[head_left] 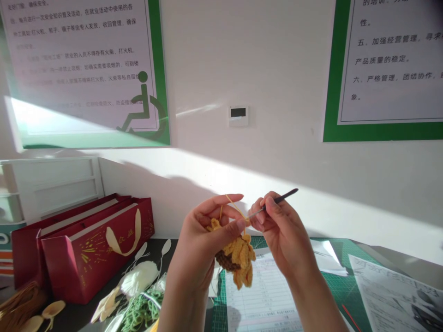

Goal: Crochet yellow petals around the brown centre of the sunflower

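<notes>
A yellow and brown crocheted piece [242,258] with petal-like edges hangs from my left hand [216,230], pinched between thumb and fingers. Yellow yarn runs over the raised left index finger down to the work. My right hand [280,226] grips a crochet hook [285,195] with a dark handle, its thin metal shaft pointing left to the yarn at the top of the piece. The hook's tip is too small to make out against the yarn.
Red gift bags [100,244] stand at the left. Near them lie white yarn [140,278], green yarn [140,309] and pale leaf-shaped pieces. Printed papers [259,295] rest on a green cutting mat [337,286]. Behind is a wall with a thermostat [238,116] and green-framed posters.
</notes>
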A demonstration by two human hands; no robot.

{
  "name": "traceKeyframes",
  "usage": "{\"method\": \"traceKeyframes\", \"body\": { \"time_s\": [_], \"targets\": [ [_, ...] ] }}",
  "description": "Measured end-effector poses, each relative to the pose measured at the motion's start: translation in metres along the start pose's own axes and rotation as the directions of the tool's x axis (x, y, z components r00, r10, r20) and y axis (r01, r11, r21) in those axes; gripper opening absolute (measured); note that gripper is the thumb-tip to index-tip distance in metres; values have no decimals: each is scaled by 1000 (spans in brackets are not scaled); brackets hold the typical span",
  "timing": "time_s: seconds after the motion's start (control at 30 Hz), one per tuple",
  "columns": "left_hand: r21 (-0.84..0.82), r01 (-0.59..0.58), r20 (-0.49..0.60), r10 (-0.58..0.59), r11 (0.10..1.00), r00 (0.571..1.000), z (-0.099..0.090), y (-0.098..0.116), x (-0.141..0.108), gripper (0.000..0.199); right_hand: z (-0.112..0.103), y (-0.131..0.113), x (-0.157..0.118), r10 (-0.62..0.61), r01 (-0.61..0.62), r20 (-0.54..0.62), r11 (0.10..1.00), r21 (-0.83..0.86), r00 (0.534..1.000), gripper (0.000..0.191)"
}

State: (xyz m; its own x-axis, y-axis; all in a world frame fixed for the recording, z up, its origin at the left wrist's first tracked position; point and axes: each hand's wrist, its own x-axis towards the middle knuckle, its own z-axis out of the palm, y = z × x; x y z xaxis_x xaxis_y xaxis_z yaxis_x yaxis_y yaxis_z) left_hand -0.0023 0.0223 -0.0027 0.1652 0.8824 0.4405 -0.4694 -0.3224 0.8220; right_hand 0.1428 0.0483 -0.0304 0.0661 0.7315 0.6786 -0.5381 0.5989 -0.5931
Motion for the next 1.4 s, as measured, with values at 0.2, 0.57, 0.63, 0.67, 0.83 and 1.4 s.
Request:
{"method": "traceKeyframes", "body": {
  "time_s": [0.2,0.57,0.63,0.67,0.83,1.4],
  "targets": [
    [-4,-9,-62,8,1000,998,7,-1,-3,35,4,5,-2,-122,125,45,988,-93,992,24],
    [-220,278,154,-248,935,956,3,-7,4,40,-11,10,-4,-740,756,302,404,-514,601,25],
    [-215,307,177,-272,927,946,0,-7,7,40,-6,12,-4,-645,643,145,661,-388,750,9],
    [-208,306,182,-271,929,945,-1,-6,8,40,-5,12,-4,-593,585,87,742,-327,800,3],
    [-188,261,184,-227,947,956,-8,-5,13,36,-3,3,-3,-362,353,-46,926,-133,931,14],
    [15,36,-40,-36,999,999,9,-2,-3,35,0,5,-2,-219,214,-22,966,-147,975,14]
  ]
}}
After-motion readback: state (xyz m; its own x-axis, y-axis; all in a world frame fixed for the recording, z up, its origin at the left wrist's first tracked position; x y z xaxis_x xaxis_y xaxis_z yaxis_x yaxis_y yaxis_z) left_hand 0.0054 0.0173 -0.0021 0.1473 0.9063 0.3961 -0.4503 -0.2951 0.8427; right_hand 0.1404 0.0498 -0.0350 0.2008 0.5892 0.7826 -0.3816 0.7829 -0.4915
